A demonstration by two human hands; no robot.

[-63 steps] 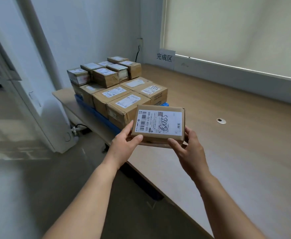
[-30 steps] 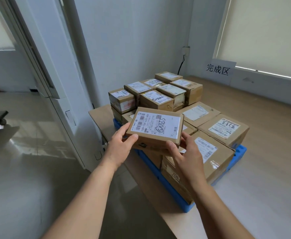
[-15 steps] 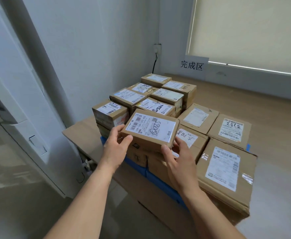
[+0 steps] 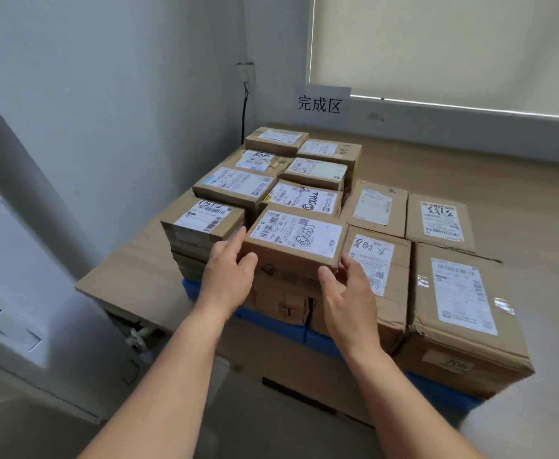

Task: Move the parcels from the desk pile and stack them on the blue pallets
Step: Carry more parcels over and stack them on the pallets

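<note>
Parcel point(image 4: 296, 240) is being gripped by left hand point(image 4: 230, 276) and right hand point(image 4: 347, 293), and is probably being seated at the upper tier's point(image 4: 304, 170) 6 o'clock end. Blue pallets point(image 4: 271, 321) are being filled, with no second tier at 3 o'clock. The desk pile is not being shown, so the remainder cannot be judged.

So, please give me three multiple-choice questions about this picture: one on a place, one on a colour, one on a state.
1. Where is the held parcel?
A. on the floor
B. at the near edge of the upper layer of the stacked boxes
C. leaning on the window blind

2. What colour is the pallet under the cardboard?
A. red
B. green
C. blue

3. How is the held parcel gripped?
A. by both hands
B. by one hand alone
C. by no hand

Answers:
1 B: it is at the front of the top layer.
2 C: blue plastic shows below the cardboard.
3 A: the left hand and the right hand curl round its near corners.
</note>
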